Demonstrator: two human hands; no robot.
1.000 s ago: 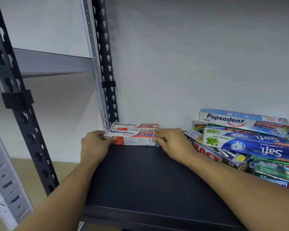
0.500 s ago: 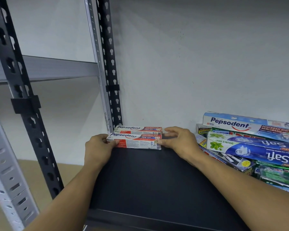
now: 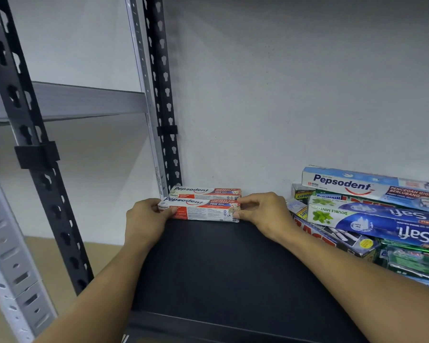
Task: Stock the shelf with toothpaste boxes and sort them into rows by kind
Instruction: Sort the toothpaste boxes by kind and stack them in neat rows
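Got the front box (image 3: 203,209) by both ends. Left hand (image 3: 146,219) grips the end nearer the post (image 3: 164,134), fingers (image 3: 168,211) curled round it. Right hand (image 3: 264,214) pinches the end away from the post, thumb at the front edge, other fingers on top. Neither hand is free.

The box looks set down on the shelf (image 3: 221,273), just out from the post's foot. Its long axis runs straight away from the post, parallel to the wall. The rear box (image 3: 208,193), same red Pepsodent kind, lies between it and the wall, starting at the post. Their long sides are touching or nearly so; I can't tell if there's a gap. The front box's post-side end sticks out a bit past the rear one's.

Both forearms come in low over the shelf's front edge, hands facing each other across the box.

My read: this row is being squared up. It needs a short push toward the wall and a nudge away from the post. The mixed pile (image 3: 372,219) is well off from the post along the wall, and the right hand is nearer it.
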